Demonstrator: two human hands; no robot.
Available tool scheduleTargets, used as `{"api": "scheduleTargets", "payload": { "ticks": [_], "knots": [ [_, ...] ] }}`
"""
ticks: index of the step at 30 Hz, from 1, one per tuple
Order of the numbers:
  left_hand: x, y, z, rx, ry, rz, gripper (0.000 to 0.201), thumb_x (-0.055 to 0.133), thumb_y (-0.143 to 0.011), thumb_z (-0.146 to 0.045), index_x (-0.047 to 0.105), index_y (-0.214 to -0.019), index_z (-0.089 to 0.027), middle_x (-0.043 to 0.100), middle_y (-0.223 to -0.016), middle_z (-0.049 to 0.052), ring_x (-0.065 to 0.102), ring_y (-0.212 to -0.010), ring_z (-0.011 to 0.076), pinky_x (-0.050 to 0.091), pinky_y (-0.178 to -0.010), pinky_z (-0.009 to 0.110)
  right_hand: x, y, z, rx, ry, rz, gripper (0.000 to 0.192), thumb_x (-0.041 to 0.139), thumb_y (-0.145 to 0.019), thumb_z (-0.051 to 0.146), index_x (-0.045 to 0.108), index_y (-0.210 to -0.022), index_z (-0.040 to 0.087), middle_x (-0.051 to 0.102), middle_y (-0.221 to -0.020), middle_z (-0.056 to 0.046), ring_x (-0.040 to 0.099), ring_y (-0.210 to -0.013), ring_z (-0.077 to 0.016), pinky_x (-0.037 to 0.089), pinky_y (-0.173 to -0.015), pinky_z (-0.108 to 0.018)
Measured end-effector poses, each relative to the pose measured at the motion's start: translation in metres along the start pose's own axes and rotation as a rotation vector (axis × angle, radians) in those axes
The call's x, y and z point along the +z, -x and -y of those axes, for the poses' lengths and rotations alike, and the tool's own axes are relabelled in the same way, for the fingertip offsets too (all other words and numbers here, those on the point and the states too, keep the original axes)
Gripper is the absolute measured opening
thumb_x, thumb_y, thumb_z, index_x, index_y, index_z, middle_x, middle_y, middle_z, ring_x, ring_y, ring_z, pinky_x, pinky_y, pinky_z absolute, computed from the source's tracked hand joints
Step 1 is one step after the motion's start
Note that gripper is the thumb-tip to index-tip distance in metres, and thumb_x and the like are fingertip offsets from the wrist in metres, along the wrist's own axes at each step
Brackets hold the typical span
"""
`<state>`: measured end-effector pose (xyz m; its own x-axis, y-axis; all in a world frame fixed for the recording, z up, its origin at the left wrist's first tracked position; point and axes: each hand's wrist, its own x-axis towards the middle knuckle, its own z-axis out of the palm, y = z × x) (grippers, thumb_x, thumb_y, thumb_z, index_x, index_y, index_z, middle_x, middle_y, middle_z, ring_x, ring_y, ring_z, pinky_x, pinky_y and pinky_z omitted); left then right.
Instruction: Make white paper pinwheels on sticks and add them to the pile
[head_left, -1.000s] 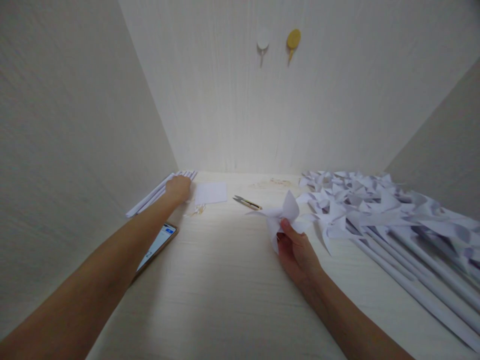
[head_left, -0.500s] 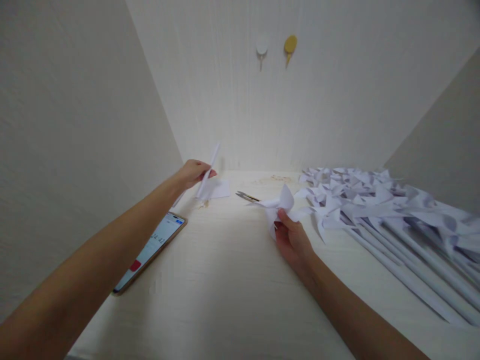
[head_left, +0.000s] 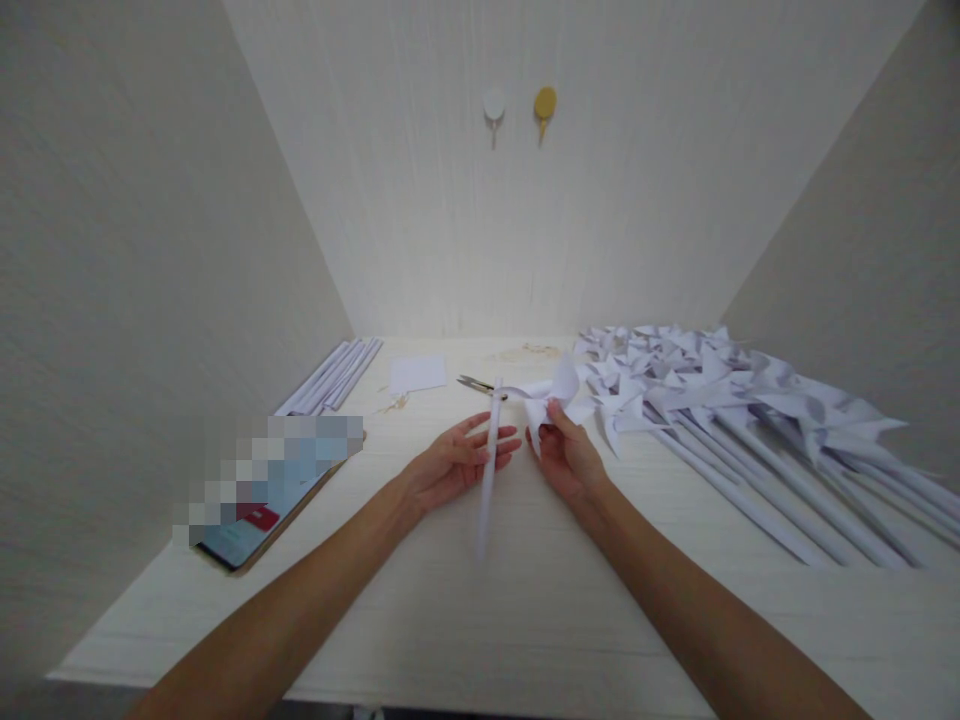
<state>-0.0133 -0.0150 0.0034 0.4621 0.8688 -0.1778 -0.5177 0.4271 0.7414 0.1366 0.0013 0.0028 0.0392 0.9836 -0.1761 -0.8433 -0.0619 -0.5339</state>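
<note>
- Your left hand [head_left: 457, 462] grips a rolled white paper stick [head_left: 488, 470], held upright just left of the folded white paper pinwheel head [head_left: 546, 393].
- Your right hand [head_left: 564, 455] pinches that pinwheel head.
- Small metal snips [head_left: 480, 385] lie just behind it on the pale wooden table [head_left: 525, 600].

Pale wood-grain tabletop [head_left: 450, 610], phone [head_left: 259, 510] at nine o'clock, paper sticks [head_left: 330, 375] at eleven, paper square [head_left: 417, 373] and snips [head_left: 480, 385] at twelve, pinwheels [head_left: 750, 410] at two.
</note>
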Motion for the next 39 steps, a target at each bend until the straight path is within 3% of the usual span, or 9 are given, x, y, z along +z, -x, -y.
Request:
{"api": "scheduleTargets", "payload": {
  "ticks": [4,7,10,15,22,30,34,39],
  "knots": [
    [0.002,0.000,0.001,-0.014,0.028,-0.015,0.043,0.052,-0.066,0.005,0.045,-0.104,-0.012,0.063,-0.098,0.011,0.064,-0.088,0.0188,0.048,-0.080,0.028,-0.001,-0.002,-0.001,0.011,-0.003,0.031,0.016,0.076,-0.057,0.014,0.060,-0.061,0.017,0.067,-0.056,0.005,0.060,-0.052,-0.0071,0.051,-0.052,-0.016],
    [0.007,0.001,0.000,0.001,0.018,-0.084,0.024,0.047,-0.079,-0.008,0.047,-0.103,-0.012,0.065,-0.090,0.012,0.066,-0.079,0.0184,0.049,-0.073,0.028,-0.003,-0.003,-0.002,0.056,0.024,0.060,0.017,0.076,-0.058,0.016,0.059,-0.060,0.018,0.066,-0.055,0.005,0.060,-0.053,-0.0075,0.050,-0.051,-0.017],
    [0.011,0.002,0.001,-0.015,0.012,-0.144,0.020,0.040,-0.085,-0.014,0.050,-0.101,-0.010,0.066,-0.083,0.011,0.065,-0.069,0.0154,0.050,-0.068,0.027,-0.004,-0.004,-0.002,0.098,0.049,0.056,0.016,0.075,-0.059,0.017,0.059,-0.061,0.018,0.066,-0.057,0.006,0.059,-0.052,-0.0070,0.050,-0.053,-0.017],
    [0.011,0.001,0.004,0.007,-0.007,-0.166,0.023,0.037,-0.086,-0.016,0.056,-0.096,-0.008,0.065,-0.075,0.009,0.062,-0.060,0.0122,0.049,-0.062,0.024,-0.005,-0.004,-0.002,0.144,0.058,0.061,0.015,0.074,-0.062,0.019,0.059,-0.061,0.018,0.066,-0.058,0.005,0.059,-0.053,-0.0072,0.049,-0.054,-0.018],
    [0.008,-0.001,0.009,0.075,-0.083,-0.149,0.016,0.050,-0.080,-0.011,0.059,-0.092,-0.007,0.063,-0.064,0.005,0.056,-0.054,0.0081,0.044,-0.057,0.020,-0.003,-0.002,-0.001,0.218,0.000,0.048,0.016,0.071,-0.066,0.026,0.058,-0.065,0.016,0.063,-0.054,0.003,0.056,-0.050,-0.0075,0.047,-0.050,-0.018],
    [0.009,0.002,0.014,0.054,-0.181,0.017,0.040,0.060,-0.071,-0.017,0.055,-0.111,-0.011,0.066,-0.071,0.006,0.056,-0.054,0.0095,0.041,-0.059,0.023,-0.007,-0.006,0.002,0.303,-0.075,0.145,0.017,0.067,-0.070,0.030,0.056,-0.069,0.017,0.059,-0.056,0.004,0.055,-0.052,-0.0070,0.049,-0.052,-0.017],
    [0.008,0.001,0.016,0.076,-0.203,0.002,0.043,0.066,-0.065,-0.019,0.059,-0.107,-0.013,0.065,-0.073,0.004,0.056,-0.053,0.0092,0.042,-0.057,0.024,-0.010,-0.008,0.002,0.311,-0.005,0.189,0.020,0.066,-0.070,0.035,0.056,-0.069,0.018,0.060,-0.056,0.003,0.056,-0.050,-0.0093,0.048,-0.046,-0.020],
    [0.008,0.001,0.018,0.120,-0.232,-0.073,0.054,0.072,-0.060,-0.020,0.057,-0.112,-0.013,0.066,-0.071,0.003,0.057,-0.056,0.0101,0.043,-0.060,0.025,-0.008,-0.008,0.001,0.312,-0.047,0.168,0.018,0.067,-0.070,0.030,0.056,-0.067,0.016,0.060,-0.055,0.003,0.055,-0.050,-0.0069,0.049,-0.050,-0.015]
  ]
}}
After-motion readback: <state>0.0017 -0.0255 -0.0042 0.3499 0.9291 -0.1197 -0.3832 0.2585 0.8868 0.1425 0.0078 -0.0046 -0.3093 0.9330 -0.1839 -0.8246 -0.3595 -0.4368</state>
